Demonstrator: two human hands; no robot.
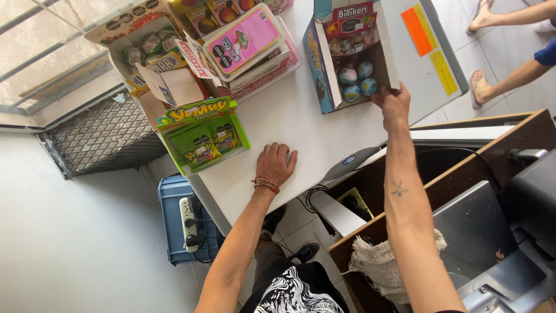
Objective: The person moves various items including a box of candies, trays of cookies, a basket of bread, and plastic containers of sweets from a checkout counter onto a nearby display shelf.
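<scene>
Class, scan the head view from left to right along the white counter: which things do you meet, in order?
Green display box → left hand flat on the white counter → blue display box of round wrapped sweets → right hand gripping that box's edge.

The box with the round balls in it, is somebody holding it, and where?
Yes. The right hand grips the open display box at its near corner edge. The left hand rests flat on the white counter, holding nothing.

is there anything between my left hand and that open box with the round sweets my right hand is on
Nothing visible does. The left hand lies flat on the white counter, and only bare counter runs from it to the open display box. The right hand already grips the box's near corner. The green box sits off to the other side.
</scene>
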